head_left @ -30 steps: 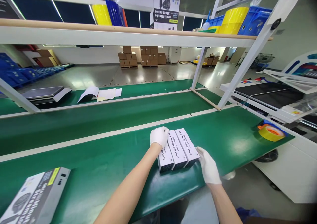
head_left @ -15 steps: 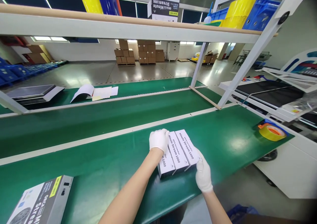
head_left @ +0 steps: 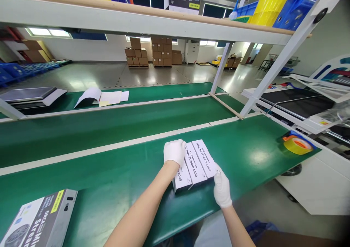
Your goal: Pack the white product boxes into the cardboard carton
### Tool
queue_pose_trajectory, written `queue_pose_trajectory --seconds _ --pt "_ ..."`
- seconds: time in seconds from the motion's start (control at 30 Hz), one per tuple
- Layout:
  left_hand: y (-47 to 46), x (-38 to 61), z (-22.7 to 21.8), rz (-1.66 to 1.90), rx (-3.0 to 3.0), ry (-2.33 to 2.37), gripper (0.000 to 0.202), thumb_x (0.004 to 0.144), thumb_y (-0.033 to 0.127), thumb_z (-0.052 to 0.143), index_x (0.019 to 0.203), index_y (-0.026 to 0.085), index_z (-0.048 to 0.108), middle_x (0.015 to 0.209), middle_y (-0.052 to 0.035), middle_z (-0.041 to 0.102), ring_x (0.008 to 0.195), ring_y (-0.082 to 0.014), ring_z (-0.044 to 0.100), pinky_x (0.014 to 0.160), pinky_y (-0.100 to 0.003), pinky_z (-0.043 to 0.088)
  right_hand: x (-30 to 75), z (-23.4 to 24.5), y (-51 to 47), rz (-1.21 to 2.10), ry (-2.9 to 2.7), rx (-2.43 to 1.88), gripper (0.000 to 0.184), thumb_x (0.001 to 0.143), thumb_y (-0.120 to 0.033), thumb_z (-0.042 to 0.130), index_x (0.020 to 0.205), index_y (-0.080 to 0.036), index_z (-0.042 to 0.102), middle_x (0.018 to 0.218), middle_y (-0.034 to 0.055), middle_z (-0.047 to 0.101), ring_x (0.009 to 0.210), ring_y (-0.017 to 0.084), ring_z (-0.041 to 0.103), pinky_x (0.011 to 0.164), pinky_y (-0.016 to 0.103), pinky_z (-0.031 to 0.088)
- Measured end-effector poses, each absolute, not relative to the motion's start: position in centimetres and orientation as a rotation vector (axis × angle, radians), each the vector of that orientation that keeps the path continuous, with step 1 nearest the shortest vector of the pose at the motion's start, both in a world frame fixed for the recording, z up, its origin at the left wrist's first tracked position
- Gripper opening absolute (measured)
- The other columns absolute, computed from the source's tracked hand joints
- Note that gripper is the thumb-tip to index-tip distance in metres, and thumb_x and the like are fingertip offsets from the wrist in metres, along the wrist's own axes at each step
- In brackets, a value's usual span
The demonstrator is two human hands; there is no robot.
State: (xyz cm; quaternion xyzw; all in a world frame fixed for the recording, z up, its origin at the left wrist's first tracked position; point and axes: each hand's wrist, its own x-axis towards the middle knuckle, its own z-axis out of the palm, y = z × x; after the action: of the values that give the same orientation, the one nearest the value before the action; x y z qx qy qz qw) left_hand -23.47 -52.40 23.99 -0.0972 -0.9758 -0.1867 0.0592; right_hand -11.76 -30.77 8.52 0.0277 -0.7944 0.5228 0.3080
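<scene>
Three white boxes (head_left: 194, 163) printed "Minute Stream 1000" lie side by side on the green table (head_left: 115, 177) near its front edge. My left hand (head_left: 174, 151), in a white glove, rests curled over the far end of the leftmost box. Against the near right corner of the rightmost box my gloved right hand (head_left: 221, 188) presses with its fingers together. Both hands hold the row of boxes between them.
A larger grey product box (head_left: 38, 221) lies at the front left. A yellow tape roll (head_left: 297, 145) sits at the table's right end. Papers (head_left: 101, 96) and a flat tray (head_left: 32, 95) lie beyond the conveyor. A white shelf frame (head_left: 254, 75) rises overhead with bins.
My right hand has slid from beside the boxes up against the rightmost box's near corner. The left hand has stayed on the leftmost box. The view has tilted slightly.
</scene>
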Motion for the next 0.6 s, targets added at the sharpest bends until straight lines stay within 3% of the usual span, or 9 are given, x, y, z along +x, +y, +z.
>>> queue_pose_trajectory --seconds 0.37,0.5,0.6 --pt "-52.4 -23.2 24.1 -0.75 -0.332 -2.884 0.035 0.106 0.023 0.046 0.095 0.019 0.079 0.098 -0.0083 0.077 0.095 -0.0279 0.07 0.091 -0.04 0.049 -11.8 8.8 -30.7 1.426 -2.102 0.056 0.056 0.108 -0.055 0.043 0.141 -0.015 0.063 0.139 0.0152 0.065 0.131 0.032 0.061 0.112 0.049 0.049" --pt "-53.9 -22.4 24.4 -0.888 -0.322 -2.748 0.03 0.106 0.03 0.055 0.124 0.023 0.077 0.129 -0.0045 0.072 0.123 -0.0233 0.063 0.111 -0.031 0.045 -11.6 8.1 -30.2 1.414 -2.062 0.029 0.059 0.107 -0.059 0.044 0.138 -0.014 0.065 0.138 0.0165 0.065 0.131 0.036 0.06 0.114 0.055 0.047" --pt "-57.6 -20.5 23.6 -0.947 -0.245 -2.658 0.038 0.105 0.036 0.06 0.14 0.022 0.069 0.145 -0.004 0.064 0.137 -0.022 0.054 0.123 -0.031 0.038 -10.8 8.4 -29.5 1.425 -2.032 0.047 0.062 0.107 -0.06 0.041 0.148 -0.017 0.06 0.144 0.016 0.061 0.136 0.041 0.055 0.121 0.062 0.036"
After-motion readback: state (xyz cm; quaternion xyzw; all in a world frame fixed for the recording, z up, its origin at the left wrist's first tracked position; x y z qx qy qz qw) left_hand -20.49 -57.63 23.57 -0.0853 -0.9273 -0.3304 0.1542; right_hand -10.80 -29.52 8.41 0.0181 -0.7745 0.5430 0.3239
